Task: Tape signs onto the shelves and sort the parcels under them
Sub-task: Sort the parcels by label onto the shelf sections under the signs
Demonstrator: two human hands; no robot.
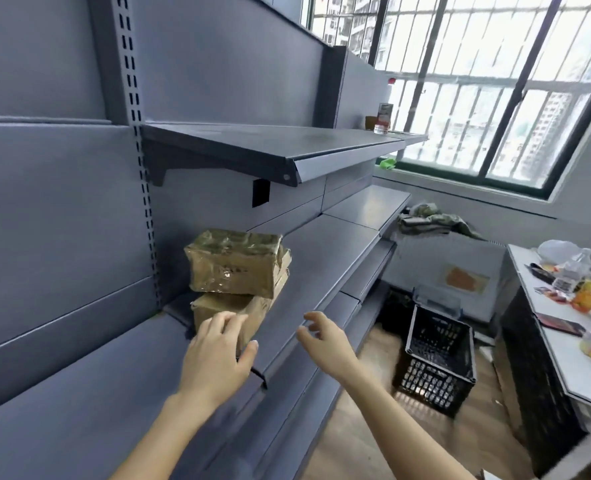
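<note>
Sorting looks to be the step in hand. Two parcels sit stacked on the middle shelf, close to the back panel and near the slotted upright, and both hands are out in front of them. The left hand is spread, fingers straight and a little apart, lying across the front of the lower parcel; whether they touch it cannot be told. The right hand hangs in the air just right of the stack, fingers wide and half curled, holding nothing. No sign or tape shows on any shelf in view, so the taping here is either undone or out of sight.

The next move probably calls for a hand on each side of the stack, to square it up or lift it. The upper parcel sits skewed and overhangs to the right, so pulling the lower one alone could tip it.

Both parcels are brown cardboard blocks bound in glossy, crinkled clear tape, likely slick to grip. The shelf is smooth grey painted sheet metal, flat with a sloped front lip. A black lattice plastic crate stands on the wood floor, beside a cluttered white tabletop.
</note>
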